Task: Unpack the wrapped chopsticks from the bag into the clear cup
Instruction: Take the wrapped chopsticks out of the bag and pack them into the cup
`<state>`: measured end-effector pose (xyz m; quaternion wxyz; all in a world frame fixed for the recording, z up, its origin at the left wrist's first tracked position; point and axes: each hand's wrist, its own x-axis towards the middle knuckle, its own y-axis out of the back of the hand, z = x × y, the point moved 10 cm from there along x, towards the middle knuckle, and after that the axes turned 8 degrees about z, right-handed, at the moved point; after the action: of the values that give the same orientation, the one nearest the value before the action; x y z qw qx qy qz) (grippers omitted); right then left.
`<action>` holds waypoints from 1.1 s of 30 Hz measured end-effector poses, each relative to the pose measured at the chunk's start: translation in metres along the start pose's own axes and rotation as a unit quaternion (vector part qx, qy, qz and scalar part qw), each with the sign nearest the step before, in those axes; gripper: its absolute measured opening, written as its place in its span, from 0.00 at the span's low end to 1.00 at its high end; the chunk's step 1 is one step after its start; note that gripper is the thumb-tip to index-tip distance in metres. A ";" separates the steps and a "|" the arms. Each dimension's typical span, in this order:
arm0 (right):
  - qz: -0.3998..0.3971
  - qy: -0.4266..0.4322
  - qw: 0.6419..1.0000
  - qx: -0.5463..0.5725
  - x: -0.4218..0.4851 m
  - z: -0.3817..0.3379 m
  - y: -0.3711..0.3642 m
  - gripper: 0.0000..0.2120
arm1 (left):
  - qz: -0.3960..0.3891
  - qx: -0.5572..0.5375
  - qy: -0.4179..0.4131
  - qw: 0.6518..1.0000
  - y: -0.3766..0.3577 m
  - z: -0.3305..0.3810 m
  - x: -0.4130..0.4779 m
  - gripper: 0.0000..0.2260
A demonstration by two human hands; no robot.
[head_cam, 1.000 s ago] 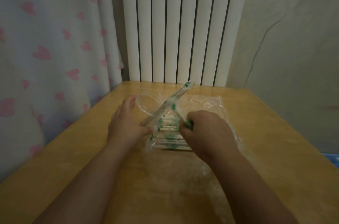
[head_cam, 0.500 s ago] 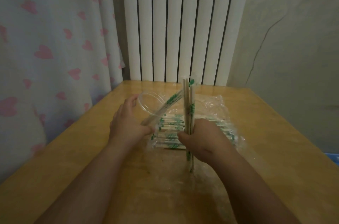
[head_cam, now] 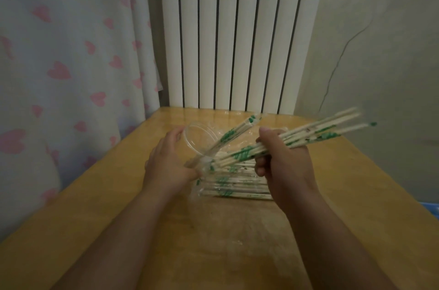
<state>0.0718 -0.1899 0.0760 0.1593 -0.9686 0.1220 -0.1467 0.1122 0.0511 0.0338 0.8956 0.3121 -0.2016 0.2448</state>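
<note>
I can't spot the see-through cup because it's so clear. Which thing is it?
Find the white radiator, then the wooden table below it. The clear cup is tilted in the left hand, beside the bag. Unlike the crinkly bag, it has a round rim, with wrapped chopsticks poking out.

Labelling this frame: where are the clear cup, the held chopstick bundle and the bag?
clear cup [head_cam: 200,145], head view, wall inside the rim.
chopstick bundle [head_cam: 320,131], head view, sticks' far stretch.
bag [head_cam: 237,191], head view, plastic over remaining chopsticks.
</note>
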 end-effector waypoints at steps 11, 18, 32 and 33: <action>-0.013 0.030 0.986 -0.165 0.000 0.020 -0.018 0.08 | -0.024 0.018 -0.035 0.999 -0.003 0.011 -0.003 0.47; 0.029 -0.027 0.999 -0.001 0.010 0.019 -0.006 0.10 | -0.038 0.036 -0.043 0.998 -0.004 0.014 -0.004 0.46; -0.023 -0.044 0.993 -0.105 0.005 0.034 -0.015 0.04 | -0.047 0.039 -0.046 0.997 -0.005 0.018 -0.007 0.46; -0.043 -0.058 0.991 -0.110 0.003 0.038 -0.018 0.06 | -0.046 0.037 -0.046 0.997 -0.005 0.018 -0.006 0.46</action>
<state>0.0904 -0.1637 0.0481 0.0526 -0.9914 0.0863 -0.0826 0.1058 0.0338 0.0415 0.8836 0.3649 -0.2184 0.1961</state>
